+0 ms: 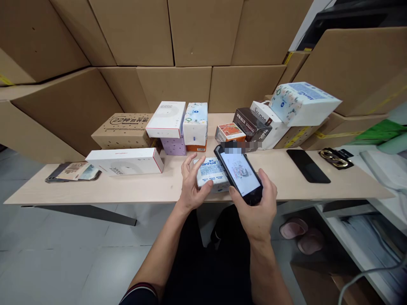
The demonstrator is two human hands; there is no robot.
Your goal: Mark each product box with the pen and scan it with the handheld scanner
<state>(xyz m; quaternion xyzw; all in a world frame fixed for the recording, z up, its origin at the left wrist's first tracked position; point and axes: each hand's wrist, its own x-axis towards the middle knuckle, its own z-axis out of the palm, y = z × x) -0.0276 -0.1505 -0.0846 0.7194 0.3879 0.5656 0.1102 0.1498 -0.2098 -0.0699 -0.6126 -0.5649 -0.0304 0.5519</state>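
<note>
My right hand (259,209) grips a black smartphone (241,173), which is tilted with its lit screen facing me. A white tissue pack (210,170) with blue print lies near the table's front edge, partly behind the phone. Around the pack's left end is my left hand (193,186), its thumb across the front and its fingers along the side and top. Just beyond the phone sit a small orange-and-white box (230,131) and a dark brown box (249,123).
Left on the table (171,186) are a long white power bank box (125,162), a brown carton (122,129), stacked boxes and banknotes (79,171). At right, another phone (308,165) lies flat near a large tissue pack (302,103). Cardboard boxes (203,31) wall the back.
</note>
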